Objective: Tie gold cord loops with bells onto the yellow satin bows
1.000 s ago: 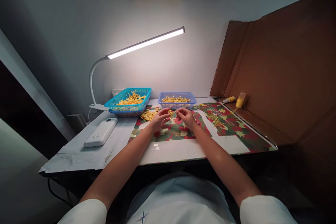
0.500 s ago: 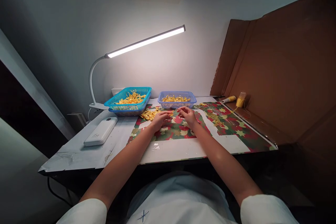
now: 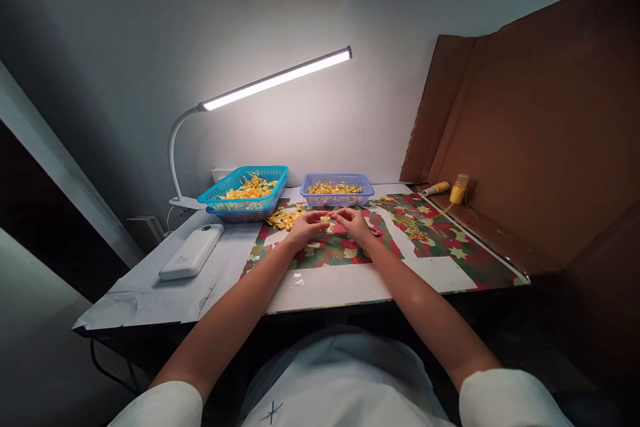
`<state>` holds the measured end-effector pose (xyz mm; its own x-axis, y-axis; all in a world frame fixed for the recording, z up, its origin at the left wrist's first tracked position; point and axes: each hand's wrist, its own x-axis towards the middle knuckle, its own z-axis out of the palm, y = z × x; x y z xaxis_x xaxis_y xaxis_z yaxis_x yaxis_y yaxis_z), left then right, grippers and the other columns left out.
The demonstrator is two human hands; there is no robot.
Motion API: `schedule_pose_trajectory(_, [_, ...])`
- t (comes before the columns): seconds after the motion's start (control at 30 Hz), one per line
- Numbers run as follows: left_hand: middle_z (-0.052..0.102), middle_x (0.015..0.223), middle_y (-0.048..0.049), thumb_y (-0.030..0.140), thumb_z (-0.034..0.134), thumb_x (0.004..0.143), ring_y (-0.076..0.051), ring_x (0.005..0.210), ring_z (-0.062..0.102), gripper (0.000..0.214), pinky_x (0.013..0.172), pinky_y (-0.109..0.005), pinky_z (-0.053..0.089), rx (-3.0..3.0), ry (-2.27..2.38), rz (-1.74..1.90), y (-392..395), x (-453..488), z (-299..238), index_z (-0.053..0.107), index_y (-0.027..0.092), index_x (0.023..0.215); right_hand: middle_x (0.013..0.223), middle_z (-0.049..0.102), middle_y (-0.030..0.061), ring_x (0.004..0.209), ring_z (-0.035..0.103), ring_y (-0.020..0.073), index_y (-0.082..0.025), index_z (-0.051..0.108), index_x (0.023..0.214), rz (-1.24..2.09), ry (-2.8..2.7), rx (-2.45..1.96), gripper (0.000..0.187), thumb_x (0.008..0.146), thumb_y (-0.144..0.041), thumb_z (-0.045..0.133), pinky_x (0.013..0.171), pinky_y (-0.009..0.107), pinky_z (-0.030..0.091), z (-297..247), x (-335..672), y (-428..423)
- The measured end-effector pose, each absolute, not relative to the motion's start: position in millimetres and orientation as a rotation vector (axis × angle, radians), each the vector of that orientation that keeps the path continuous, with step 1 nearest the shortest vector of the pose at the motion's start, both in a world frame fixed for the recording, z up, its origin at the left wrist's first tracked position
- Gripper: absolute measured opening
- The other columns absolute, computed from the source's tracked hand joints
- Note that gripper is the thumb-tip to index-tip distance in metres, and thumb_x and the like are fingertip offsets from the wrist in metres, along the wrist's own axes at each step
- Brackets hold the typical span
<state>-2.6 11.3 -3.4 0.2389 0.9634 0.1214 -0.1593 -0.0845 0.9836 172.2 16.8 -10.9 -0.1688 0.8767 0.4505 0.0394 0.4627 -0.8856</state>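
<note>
Over the patterned sheet, my left hand (image 3: 307,228) pinches a small yellow ribbon bow (image 3: 325,218) at its fingertips. My right hand (image 3: 353,224) is closed in a pinch right beside the bow; what its fingertips hold is too small to make out. A loose pile of yellow bows (image 3: 285,219) lies just beyond my left hand. Partly hidden by my right wrist is a small pink-edged tool (image 3: 375,231). Thin gold cords (image 3: 411,227) lie in a tangle to the right.
A blue basket (image 3: 280,192) of yellow bows stands at the back left, stacked on another. Gold pieces fill a purple basket (image 3: 337,201). A white power bank (image 3: 193,252), a lit lamp (image 3: 277,79), a yellow bottle (image 3: 459,190) and a cardboard wall (image 3: 540,127) surround the work area.
My right hand has moved slightly left and down, so the fingertips of both hands now meet at the yellow bow. More of the pink-edged tool shows by my right wrist.
</note>
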Motion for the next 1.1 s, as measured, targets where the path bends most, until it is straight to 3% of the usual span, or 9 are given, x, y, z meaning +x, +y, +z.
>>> schedule_pose_trajectory(0.2, [0.07,0.078,-0.0031,0.017,0.088,0.044,-0.013,0.072,0.065,0.045,0.079,-0.029,0.051,1.052,0.83,1.214,20,-3,-8,0.071,0.015,0.086,0.072,0.063,0.0019,0.068,0.055,0.0155,-0.019,0.064,0.075,0.868,-1.588,-0.911,0.026,0.075,-0.045,0.061,0.061,0.027,0.044,-9,172,15])
schedule_pose_trajectory(0.33, [0.07,0.076,-0.003,0.011,0.085,0.049,-0.012,0.074,0.066,0.035,0.084,-0.029,0.051,0.966,0.819,1.237,20,-2,-5,0.07,0.014,0.08,0.068,0.061,0.0018,0.065,0.055,0.0154,-0.019,0.061,0.072,0.778,-1.541,-0.943,0.023,0.076,-0.042,0.058,0.061,0.028,0.044,-5,173,11])
schedule_pose_trajectory(0.63, [0.068,0.077,0.0003,0.008,0.083,0.055,-0.007,0.066,0.064,0.043,0.067,-0.018,0.053,0.918,0.724,1.142,18,-5,-2,0.07,0.019,0.095,0.063,0.057,-0.0005,0.058,0.051,0.0138,-0.021,0.062,0.076,0.707,-1.749,-0.791,0.017,0.08,-0.035,0.055,0.057,0.027,0.041,2,171,-2])
schedule_pose_trajectory(1.1, [0.068,0.076,0.0004,0.003,0.077,0.059,-0.006,0.064,0.062,0.042,0.064,-0.015,0.051,0.911,0.629,1.091,13,-6,0,0.07,0.019,0.098,0.068,0.062,0.0015,0.067,0.055,0.0163,-0.021,0.067,0.077,0.665,-1.794,-0.757,0.016,0.08,-0.03,0.054,0.064,0.029,0.044,1,172,-1])
